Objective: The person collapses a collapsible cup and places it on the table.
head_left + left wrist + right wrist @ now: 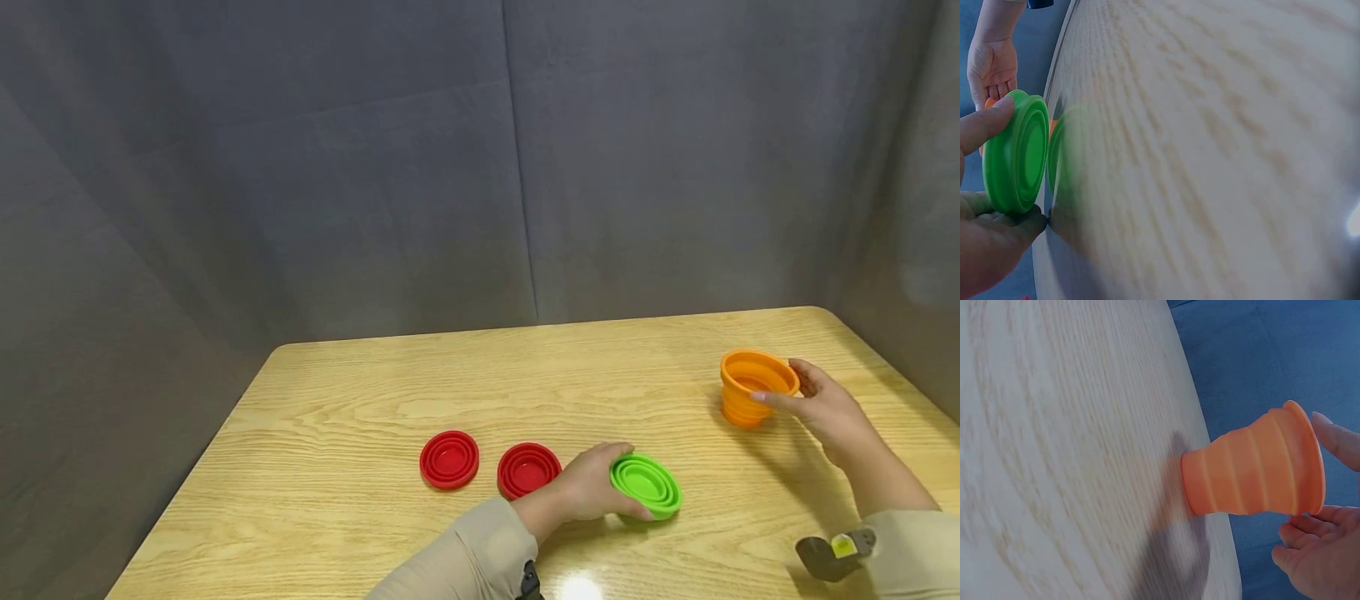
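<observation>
My left hand (592, 487) pinches a flattened green collapsible cup (647, 486) between thumb and fingers. In the left wrist view the green cup (1016, 153) is held on edge above the wood surface, its rings folded together. On the right, my right hand (828, 408) spans the rim of an extended orange collapsible cup (742, 408), thumb on the near side and fingers on the far side. The right wrist view shows this cup (1254, 465) upright with its base at the table. Two flattened red collapsible cups (450, 459) (528, 469) lie left of the green one.
The wooden table (337, 400) has rounded far corners. Behind it hangs a grey curtain (375, 208), which continues along both sides. The left forearm reaches across just in front of the right-hand red cup and partly overlaps it.
</observation>
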The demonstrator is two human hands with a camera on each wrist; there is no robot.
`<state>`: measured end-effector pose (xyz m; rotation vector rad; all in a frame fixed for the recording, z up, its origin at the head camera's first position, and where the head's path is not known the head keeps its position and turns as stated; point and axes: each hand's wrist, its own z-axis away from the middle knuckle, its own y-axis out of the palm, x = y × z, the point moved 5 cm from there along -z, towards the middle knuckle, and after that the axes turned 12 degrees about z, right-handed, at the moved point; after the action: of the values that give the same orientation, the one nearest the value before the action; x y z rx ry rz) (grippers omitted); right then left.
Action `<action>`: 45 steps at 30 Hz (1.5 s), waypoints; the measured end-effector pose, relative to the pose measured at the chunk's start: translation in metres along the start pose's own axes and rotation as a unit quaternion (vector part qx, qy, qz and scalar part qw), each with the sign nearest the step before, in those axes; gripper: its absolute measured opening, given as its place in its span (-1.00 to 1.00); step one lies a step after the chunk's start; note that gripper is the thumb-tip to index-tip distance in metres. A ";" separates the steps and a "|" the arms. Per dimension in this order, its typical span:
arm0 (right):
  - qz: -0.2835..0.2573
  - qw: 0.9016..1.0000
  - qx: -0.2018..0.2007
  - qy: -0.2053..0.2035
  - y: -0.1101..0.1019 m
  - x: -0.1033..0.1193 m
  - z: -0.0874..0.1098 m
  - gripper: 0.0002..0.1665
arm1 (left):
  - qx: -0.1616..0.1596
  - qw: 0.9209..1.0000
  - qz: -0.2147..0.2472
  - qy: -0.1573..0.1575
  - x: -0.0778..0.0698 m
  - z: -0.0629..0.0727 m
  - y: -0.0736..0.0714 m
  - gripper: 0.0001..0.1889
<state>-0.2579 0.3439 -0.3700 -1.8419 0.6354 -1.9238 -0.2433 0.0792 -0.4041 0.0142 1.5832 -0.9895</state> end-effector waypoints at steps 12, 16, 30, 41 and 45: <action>0.031 0.999 -0.034 0.021 0.000 -0.040 -0.023 0.14 | 0.036 0.999 -0.030 -0.006 0.003 0.002 0.003 -0.11; 0.035 0.998 -0.048 0.019 0.001 -0.043 -0.024 0.11 | 0.035 0.998 -0.043 -0.001 0.002 0.003 0.002 -0.10; 0.010 0.997 -0.063 0.050 0.013 0.005 0.004 0.02 | 0.049 0.998 0.040 -0.028 0.002 0.007 -0.004 -0.17; -0.004 1.000 -0.028 -0.010 0.032 0.042 0.012 -0.11 | 0.009 0.999 0.043 -0.001 -0.014 0.017 -0.027 -0.28; -0.018 0.999 -0.006 -0.038 0.043 0.056 0.017 -0.18 | -0.017 0.997 0.079 0.016 -0.016 0.023 -0.039 -0.33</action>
<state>-0.2447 0.2755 -0.3487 -1.9352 0.5936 -1.8672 -0.2404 0.0490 -0.3666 0.1298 1.6012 -0.8425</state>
